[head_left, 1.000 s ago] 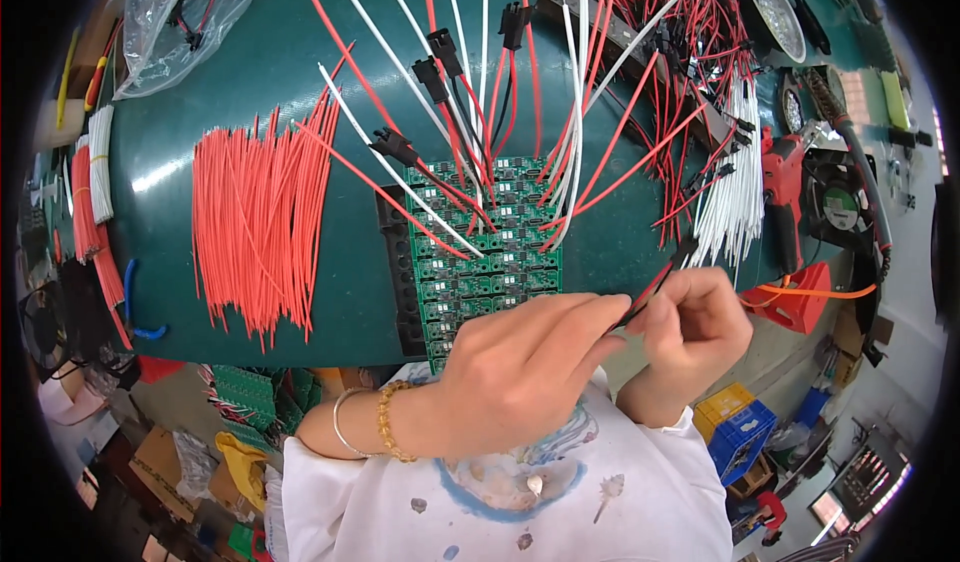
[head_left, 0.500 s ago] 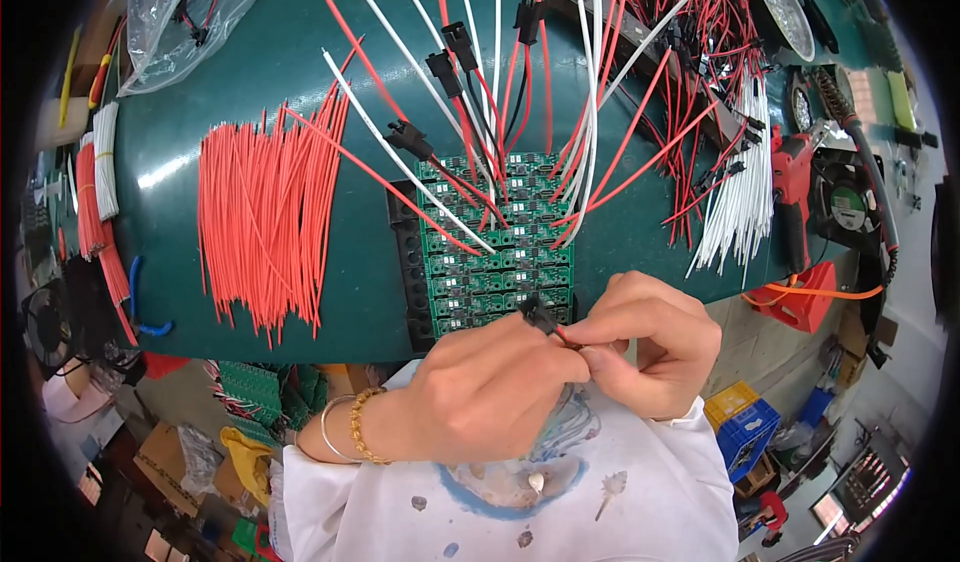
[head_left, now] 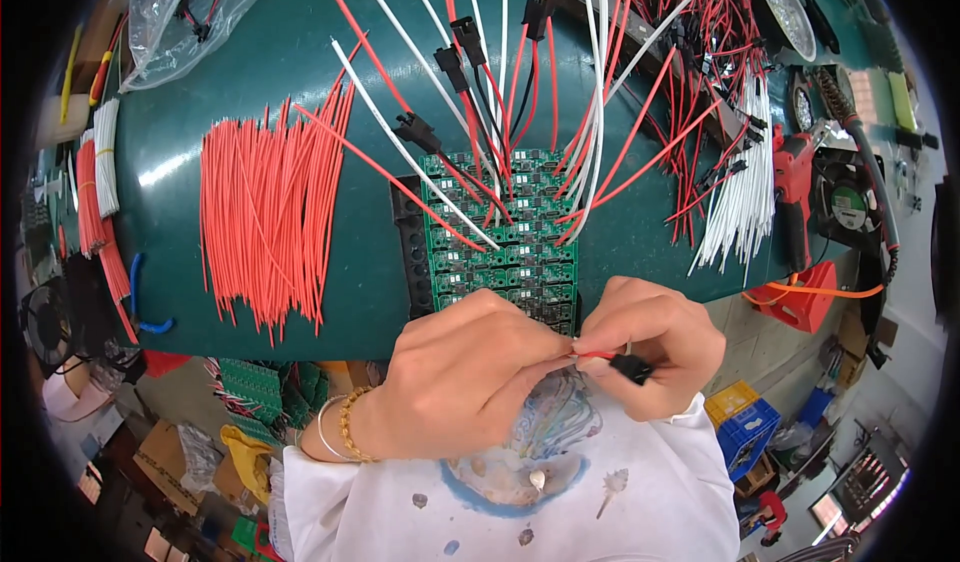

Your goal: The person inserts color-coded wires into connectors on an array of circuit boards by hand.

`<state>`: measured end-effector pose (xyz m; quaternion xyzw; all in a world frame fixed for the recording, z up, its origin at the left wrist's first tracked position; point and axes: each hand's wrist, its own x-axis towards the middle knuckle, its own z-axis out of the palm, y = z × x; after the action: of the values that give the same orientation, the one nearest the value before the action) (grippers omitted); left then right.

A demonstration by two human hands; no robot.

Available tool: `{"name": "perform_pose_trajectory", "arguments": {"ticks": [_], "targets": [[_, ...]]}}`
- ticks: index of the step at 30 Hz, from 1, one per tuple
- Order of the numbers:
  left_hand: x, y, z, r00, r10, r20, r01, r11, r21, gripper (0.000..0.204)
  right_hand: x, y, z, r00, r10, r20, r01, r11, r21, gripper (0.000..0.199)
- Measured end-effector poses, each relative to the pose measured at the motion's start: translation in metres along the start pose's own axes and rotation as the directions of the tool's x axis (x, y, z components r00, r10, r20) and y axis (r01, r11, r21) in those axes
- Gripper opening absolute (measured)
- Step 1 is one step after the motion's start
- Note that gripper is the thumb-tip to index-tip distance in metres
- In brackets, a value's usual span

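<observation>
While the left hand (head_left: 470, 377) pinches a red wire (head_left: 597, 355), the right hand (head_left: 655, 347) grips its black connector (head_left: 632, 367) beside the circuit board (head_left: 505, 242).

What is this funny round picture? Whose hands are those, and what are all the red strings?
A camera on a person's head looks down, and its lens bends everything round. The left hand and right hand are that person's. Together they pinch a thin red wire with a small black plug. On the green table lie a bunch of loose red wires and a green circuit board with red and white wires sticking out. White wires lie to the right.
</observation>
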<state>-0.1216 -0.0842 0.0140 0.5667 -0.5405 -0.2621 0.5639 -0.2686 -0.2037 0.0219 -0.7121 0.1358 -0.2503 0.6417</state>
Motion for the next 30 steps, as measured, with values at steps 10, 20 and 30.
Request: {"name": "perform_pose_trajectory", "arguments": {"ticks": [10, 20, 30], "targets": [[-0.004, 0.005, -0.005, 0.962, -0.235, 0.138, 0.267, 0.914, -0.304, 0.018, 0.001, 0.004, 0.004, 0.997, -0.07, 0.02, 0.068, 0.993, 0.092, 0.021], [-0.006, -0.002, -0.008, 0.981, 0.195, -0.001, -0.184, 0.926, 0.331, 0.027, 0.002, 0.006, 0.009, 0.941, -0.326, 0.088, 0.331, 0.841, -0.428, 0.035], [-0.011, -0.023, -0.01, 0.967, 0.249, -0.049, -0.187, 0.829, 0.527, 0.031, 0.003, 0.033, 0.011, 0.874, -0.469, 0.129, 0.444, 0.662, -0.604, 0.036]]}}
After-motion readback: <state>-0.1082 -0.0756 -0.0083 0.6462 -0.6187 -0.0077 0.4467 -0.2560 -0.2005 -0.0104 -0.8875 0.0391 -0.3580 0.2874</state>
